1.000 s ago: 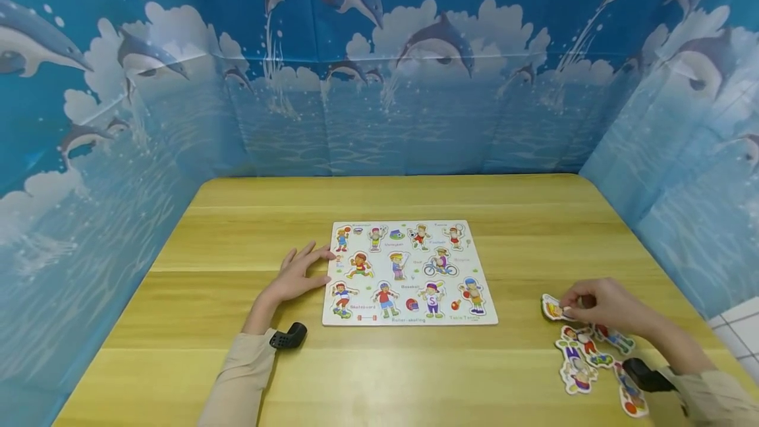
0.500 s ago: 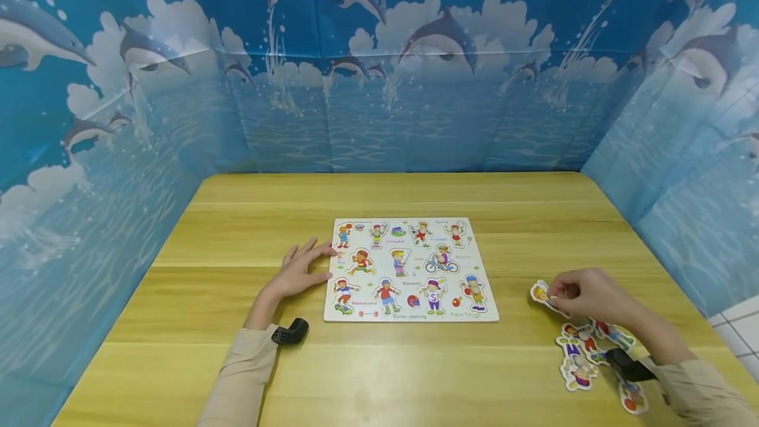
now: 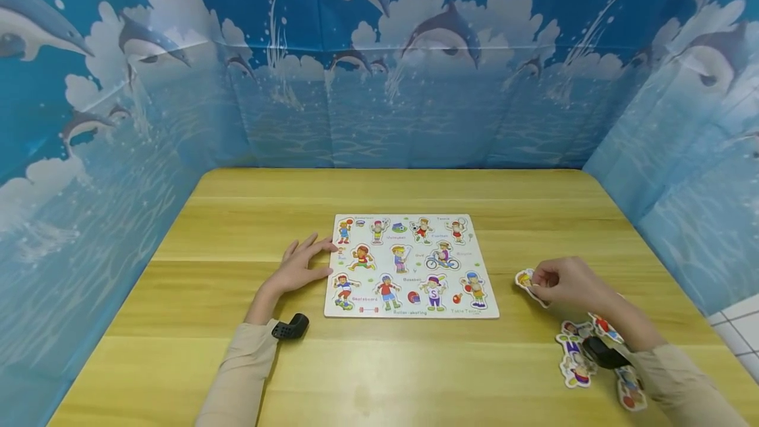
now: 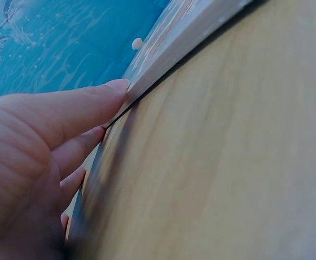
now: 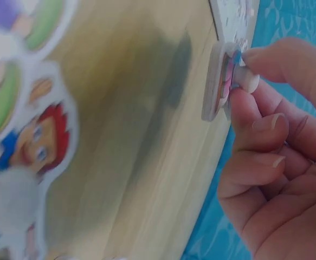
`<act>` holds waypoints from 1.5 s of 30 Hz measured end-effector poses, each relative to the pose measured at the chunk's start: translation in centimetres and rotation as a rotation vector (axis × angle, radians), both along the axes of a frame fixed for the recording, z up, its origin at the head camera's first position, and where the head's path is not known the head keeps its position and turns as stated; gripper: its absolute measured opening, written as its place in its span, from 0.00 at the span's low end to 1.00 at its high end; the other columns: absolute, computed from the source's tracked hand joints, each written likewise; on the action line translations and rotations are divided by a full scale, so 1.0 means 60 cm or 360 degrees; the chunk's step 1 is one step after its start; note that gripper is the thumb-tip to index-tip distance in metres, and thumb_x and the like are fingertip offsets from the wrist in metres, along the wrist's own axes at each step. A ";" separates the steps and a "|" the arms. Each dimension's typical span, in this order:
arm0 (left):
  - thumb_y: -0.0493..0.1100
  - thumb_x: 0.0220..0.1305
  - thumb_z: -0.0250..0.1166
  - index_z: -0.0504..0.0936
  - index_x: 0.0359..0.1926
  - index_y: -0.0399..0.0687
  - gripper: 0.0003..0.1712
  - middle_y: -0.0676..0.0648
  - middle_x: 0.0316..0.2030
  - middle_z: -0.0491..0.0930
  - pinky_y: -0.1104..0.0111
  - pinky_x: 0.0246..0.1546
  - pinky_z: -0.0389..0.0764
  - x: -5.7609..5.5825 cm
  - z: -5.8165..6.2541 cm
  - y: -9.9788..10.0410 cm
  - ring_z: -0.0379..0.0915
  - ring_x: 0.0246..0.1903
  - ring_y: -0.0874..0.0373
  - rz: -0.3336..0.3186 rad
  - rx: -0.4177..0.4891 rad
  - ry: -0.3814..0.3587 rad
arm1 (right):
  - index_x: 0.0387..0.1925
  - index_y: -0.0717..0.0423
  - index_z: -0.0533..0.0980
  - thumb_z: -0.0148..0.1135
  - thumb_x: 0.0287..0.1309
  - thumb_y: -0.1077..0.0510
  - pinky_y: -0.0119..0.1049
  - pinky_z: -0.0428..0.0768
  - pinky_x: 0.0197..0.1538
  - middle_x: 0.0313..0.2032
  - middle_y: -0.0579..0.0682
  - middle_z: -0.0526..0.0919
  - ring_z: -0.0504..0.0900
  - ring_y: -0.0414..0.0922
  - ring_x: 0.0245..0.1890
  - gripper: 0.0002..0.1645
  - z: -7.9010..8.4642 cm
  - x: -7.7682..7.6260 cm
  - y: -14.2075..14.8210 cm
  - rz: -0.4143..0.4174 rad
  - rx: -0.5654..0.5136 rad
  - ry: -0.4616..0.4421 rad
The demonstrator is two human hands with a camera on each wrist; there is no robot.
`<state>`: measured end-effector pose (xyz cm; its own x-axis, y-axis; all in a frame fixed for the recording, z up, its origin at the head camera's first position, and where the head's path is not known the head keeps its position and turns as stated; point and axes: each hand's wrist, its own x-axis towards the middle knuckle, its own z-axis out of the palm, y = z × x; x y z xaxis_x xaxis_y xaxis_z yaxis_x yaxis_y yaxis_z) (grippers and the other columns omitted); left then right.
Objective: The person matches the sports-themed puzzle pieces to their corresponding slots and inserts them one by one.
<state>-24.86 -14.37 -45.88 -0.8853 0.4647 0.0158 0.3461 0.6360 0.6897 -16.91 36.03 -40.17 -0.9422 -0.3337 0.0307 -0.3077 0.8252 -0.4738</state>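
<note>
My left hand (image 3: 299, 270) rests at the left side of a white wooden puzzle board (image 3: 409, 312) printed with children playing sports. Its fingers are loosely spread, and in the left wrist view the thumb (image 4: 95, 105) touches the board's edge. My right hand (image 3: 572, 282) holds a puzzle piece (image 3: 524, 278), with a yellow-topped figure on it, over the table to the right of the board. In the right wrist view, thumb and index finger pinch the white knob (image 5: 246, 79) on that piece, which is tilted. Its picture is mostly hidden.
Several loose puzzle pieces (image 3: 576, 368) lie in a cluster on the wooden table (image 3: 379, 374), partly under my right wrist. A dolphin-printed cloth (image 3: 385, 124) hangs behind the table and along both sides.
My right hand has lifted the puzzle piece from beside the cluster and carried it left and away from me, nearer the board. The left hand stays at the board's edge.
</note>
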 end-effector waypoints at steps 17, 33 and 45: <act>0.46 0.60 0.63 0.72 0.58 0.53 0.24 0.44 0.70 0.59 0.44 0.70 0.30 -0.002 0.003 0.001 0.39 0.73 0.39 -0.0001 0.0002 -0.0005 | 0.18 0.49 0.75 0.64 0.45 0.62 0.26 0.65 0.22 0.14 0.39 0.73 0.64 0.29 0.15 0.07 0.014 -0.032 -0.062 -0.0014 0.0062 0.0087; 0.46 0.60 0.64 0.73 0.57 0.53 0.24 0.44 0.70 0.60 0.44 0.70 0.30 -0.001 0.005 0.003 0.39 0.74 0.40 0.0012 0.0007 -0.0019 | 0.17 0.53 0.74 0.62 0.41 0.62 0.25 0.64 0.21 0.15 0.43 0.75 0.67 0.35 0.16 0.05 0.012 -0.068 -0.129 -0.0069 0.0050 0.0032; 0.46 0.60 0.64 0.72 0.57 0.52 0.24 0.44 0.70 0.60 0.44 0.70 0.30 -0.002 0.005 0.004 0.38 0.74 0.40 0.0006 0.0014 -0.0025 | 0.18 0.54 0.75 0.62 0.42 0.63 0.25 0.66 0.22 0.16 0.44 0.75 0.68 0.35 0.18 0.05 0.009 -0.085 -0.173 -0.0079 -0.0031 0.0033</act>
<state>-24.97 -14.15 -45.58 -0.8872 0.4613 0.0061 0.3330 0.6312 0.7005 -22.01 25.68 -39.65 -0.9567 -0.2856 0.0563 -0.2764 0.8304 -0.4838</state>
